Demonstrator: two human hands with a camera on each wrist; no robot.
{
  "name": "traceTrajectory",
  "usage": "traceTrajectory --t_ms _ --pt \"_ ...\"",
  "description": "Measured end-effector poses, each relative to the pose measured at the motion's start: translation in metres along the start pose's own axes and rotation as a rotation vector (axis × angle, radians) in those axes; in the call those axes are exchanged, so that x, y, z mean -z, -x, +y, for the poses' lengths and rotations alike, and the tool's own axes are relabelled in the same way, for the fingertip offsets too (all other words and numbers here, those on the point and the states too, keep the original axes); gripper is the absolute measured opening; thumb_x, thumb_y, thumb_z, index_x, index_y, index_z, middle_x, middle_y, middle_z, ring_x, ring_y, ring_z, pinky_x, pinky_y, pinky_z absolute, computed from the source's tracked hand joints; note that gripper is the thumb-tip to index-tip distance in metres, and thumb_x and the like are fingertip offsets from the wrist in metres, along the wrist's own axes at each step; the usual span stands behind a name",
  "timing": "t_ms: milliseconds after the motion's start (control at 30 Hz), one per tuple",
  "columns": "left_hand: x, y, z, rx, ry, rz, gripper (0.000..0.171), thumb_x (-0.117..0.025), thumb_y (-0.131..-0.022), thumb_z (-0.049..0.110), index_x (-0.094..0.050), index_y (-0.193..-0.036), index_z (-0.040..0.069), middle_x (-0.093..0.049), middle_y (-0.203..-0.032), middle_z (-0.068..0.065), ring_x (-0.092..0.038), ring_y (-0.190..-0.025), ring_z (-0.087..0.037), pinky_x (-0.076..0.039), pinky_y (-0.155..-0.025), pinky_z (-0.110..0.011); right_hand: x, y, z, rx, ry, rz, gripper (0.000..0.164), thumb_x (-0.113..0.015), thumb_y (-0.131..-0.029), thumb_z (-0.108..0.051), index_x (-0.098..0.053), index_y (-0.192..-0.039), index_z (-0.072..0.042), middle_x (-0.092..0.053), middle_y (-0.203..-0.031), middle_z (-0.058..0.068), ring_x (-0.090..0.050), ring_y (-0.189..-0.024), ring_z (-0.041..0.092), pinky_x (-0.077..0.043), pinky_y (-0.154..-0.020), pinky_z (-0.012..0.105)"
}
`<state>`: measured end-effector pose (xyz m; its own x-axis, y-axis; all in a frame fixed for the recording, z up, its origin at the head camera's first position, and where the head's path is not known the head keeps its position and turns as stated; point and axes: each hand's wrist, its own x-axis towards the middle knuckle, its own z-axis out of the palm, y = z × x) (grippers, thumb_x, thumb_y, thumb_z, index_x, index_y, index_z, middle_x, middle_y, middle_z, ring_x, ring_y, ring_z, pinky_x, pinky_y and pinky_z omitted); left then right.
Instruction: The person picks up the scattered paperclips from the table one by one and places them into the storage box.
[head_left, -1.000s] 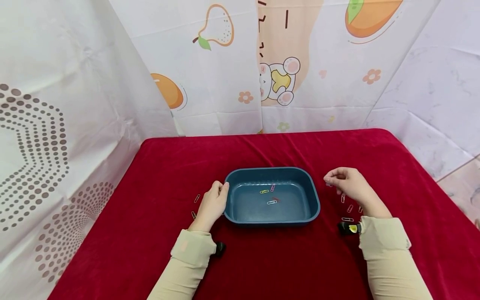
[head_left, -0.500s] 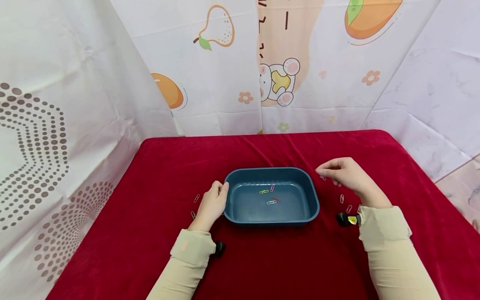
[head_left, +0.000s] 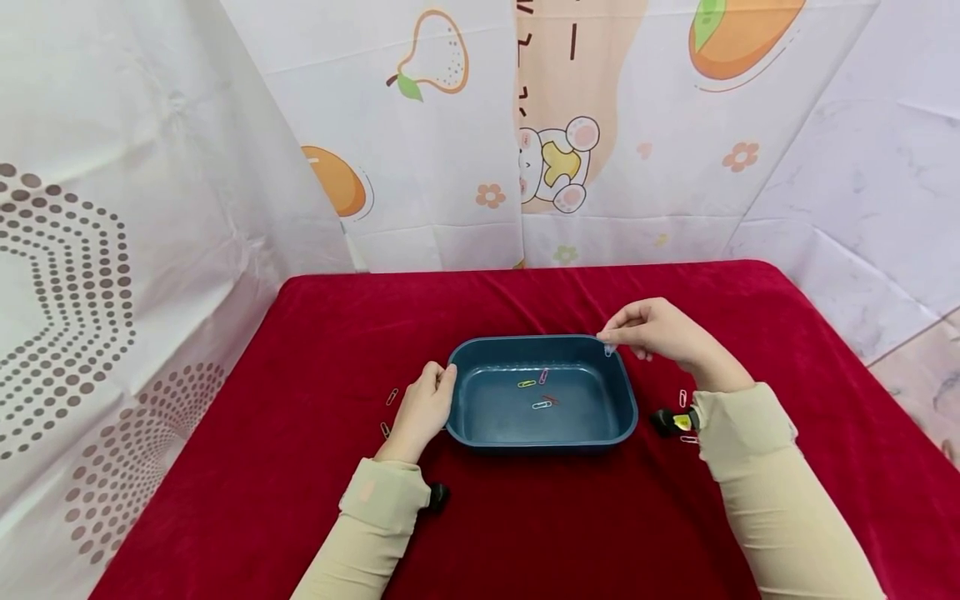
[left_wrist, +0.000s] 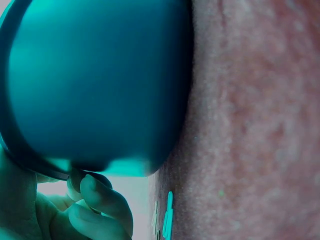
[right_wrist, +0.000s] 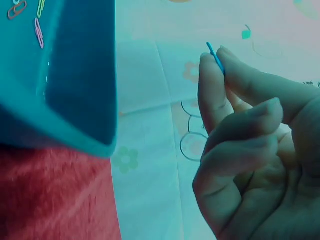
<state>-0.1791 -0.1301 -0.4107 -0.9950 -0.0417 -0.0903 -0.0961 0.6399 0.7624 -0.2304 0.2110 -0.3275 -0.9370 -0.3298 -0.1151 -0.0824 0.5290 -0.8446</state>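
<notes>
Right hand [head_left: 662, 332] up at the far right corner of the blue tray [head_left: 555, 429], and it's a neat pinch: thumb and index fingertip hold one paper clip [right_wrist: 215, 57], blue in the right wrist view, paler from the head. Seen from above, that clip lines up with the tray's far right corner; its height over the rim is hard to tell. On the left, the left hand [head_left: 424, 407] grips the tray's left rim, fingers curled underneath, apparently steadying it. Inside, well apart from the pinch, lie a yellow clip [head_left: 527, 384], a pink clip [head_left: 543, 377], a red clip [head_left: 551, 400] and a white clip [head_left: 542, 405], all around the middle of the floor. So the step in hand looks like bringing this clip across the rim, and the next move seems to call for a short shift inward, left and nearer, before the fingertips part. Watch that rim: let go too early and the clip could land outside. Good open room on the tray floor, right of the four clips, and plenty of red cloth [head_left: 555, 533] between tray and the desk's near edge; the far edge sits well behind the tray, the patterned curtain [head_left: 450, 167] beyond. Loose clips lie right of the tray by the right wrist camera [head_left: 667, 422], two more left of the left hand.
</notes>
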Motion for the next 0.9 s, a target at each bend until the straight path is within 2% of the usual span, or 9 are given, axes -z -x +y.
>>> traceTrajectory --t_ms 167,367,600,900 --pt "0.000 -0.001 -0.001 -0.004 0.005 0.004 0.030 -0.040 -0.106 0.039 -0.045 -0.094 0.012 -0.047 -0.072 -0.006 -0.047 -0.059 -0.021 -0.039 -0.057 -0.030 -0.006 -0.009 -0.005 -0.008 -0.018 -0.042 0.032 -0.073 -0.090 -0.025 -0.069 -0.101 0.005 -0.070 -0.079 0.013 -0.050 -0.051 0.012 -0.045 -0.051 0.025" --pt "-0.001 -0.001 -0.002 -0.001 0.005 0.003 0.031 -0.040 -0.106 0.040 -0.045 -0.094 0.012 -0.047 -0.072 -0.006 -0.047 -0.059 -0.021 -0.039 -0.057 -0.030 -0.012 -0.019 -0.011 -0.018 -0.038 -0.075 0.032 -0.072 -0.091 -0.027 -0.070 -0.101 0.004 -0.070 -0.079 0.010 -0.050 -0.051 0.012 -0.045 -0.053 0.025" --pt "0.000 -0.002 -0.002 0.003 0.006 0.000 0.031 -0.040 -0.106 0.040 -0.045 -0.094 0.012 -0.046 -0.073 -0.006 -0.046 -0.059 -0.021 -0.038 -0.057 -0.030 -0.021 -0.032 -0.019 -0.017 -0.063 -0.083 0.031 -0.072 -0.090 -0.027 -0.072 -0.100 0.002 -0.070 -0.081 0.012 -0.050 -0.051 0.013 -0.046 -0.053 0.025" --pt "0.000 -0.001 -0.001 0.004 0.009 -0.006 0.031 -0.040 -0.106 0.040 -0.044 -0.094 0.012 -0.046 -0.073 -0.006 -0.046 -0.059 -0.020 -0.038 -0.057 -0.030 -0.044 -0.046 -0.029 0.003 -0.124 -0.129 0.027 -0.072 -0.090 -0.025 -0.073 -0.099 0.001 -0.071 -0.077 0.003 -0.049 -0.049 0.012 -0.044 -0.052 0.023"
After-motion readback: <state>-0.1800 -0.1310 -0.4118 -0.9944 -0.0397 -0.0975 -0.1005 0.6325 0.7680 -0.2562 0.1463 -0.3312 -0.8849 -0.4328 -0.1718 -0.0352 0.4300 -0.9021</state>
